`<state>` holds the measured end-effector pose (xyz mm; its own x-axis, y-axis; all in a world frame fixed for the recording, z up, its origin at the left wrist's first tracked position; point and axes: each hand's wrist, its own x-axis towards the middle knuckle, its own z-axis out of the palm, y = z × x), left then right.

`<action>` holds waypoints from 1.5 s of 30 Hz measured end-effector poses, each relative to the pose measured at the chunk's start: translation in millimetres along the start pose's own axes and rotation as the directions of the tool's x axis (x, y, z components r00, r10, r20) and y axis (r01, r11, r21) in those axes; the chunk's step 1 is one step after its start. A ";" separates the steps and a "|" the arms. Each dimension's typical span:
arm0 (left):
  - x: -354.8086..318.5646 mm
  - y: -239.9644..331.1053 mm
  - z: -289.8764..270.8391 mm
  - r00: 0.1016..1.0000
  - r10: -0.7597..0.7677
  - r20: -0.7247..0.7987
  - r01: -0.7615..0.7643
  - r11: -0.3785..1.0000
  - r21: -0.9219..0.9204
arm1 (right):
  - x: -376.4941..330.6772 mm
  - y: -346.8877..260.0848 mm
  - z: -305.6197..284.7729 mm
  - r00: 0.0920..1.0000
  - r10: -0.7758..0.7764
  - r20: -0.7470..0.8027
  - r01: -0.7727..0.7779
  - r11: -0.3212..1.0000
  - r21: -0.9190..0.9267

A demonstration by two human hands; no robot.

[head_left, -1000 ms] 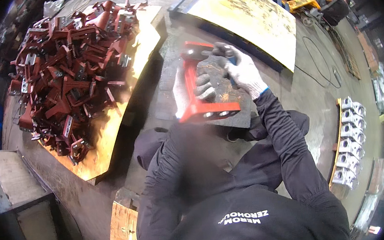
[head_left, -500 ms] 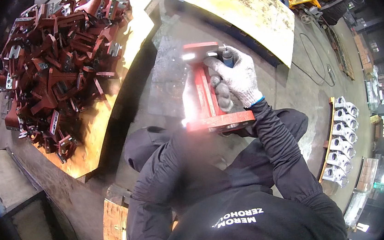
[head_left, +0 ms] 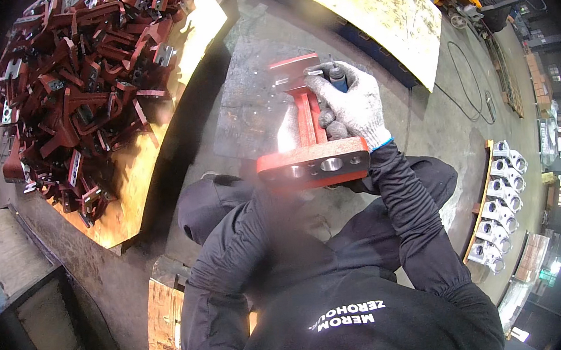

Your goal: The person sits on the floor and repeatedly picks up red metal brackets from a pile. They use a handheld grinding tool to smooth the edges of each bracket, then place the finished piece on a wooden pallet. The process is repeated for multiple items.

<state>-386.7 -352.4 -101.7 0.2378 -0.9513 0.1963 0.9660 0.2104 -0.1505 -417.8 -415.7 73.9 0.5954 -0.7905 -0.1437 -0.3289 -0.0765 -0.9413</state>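
bracket (head_left: 307, 120) in red metal is held up just beyond the person's lap (head_left: 360, 235), the left hand (head_left: 288, 130) clamped round its web, the right hand's (head_left: 359, 103) fingers closed about a small blue tool (head_left: 337, 80) near the far flange.

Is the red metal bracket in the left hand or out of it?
In: the white-gloved left hand grips the red metal bracket by its middle bar, grey fingertips showing alongside.

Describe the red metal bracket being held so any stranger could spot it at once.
From the big heap of dark red metal brackets at left, go across to the white-gloved right hand. The bright red metal bracket is beside it, with round holes in its near end plate. Unlike the heaped ones, it is held apart.
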 end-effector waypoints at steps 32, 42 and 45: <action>-199.1 177.9 195.8 -0.001 0.960 0.280 0.021 -0.280 0.960 | -32.6 133.5 -125.5 0.998 0.044 -0.044 -0.059 0.893 -0.447; -672.8 -90.1 4.3 -0.410 0.904 -0.124 0.739 0.409 0.535 | -33.0 153.8 -111.3 0.968 -0.107 0.225 0.223 0.773 -0.594; -784.9 -193.6 54.5 -0.671 0.738 -0.067 0.737 0.655 -0.166 | -66.7 99.6 -79.9 0.948 0.060 0.312 0.141 0.800 -0.583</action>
<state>-754.8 365.8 -173.7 0.5469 0.7787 -0.3075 0.7912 -0.6008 -0.1144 -548.8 -419.2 14.2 0.7733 -0.5647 -0.2883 -0.6066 -0.5267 -0.5955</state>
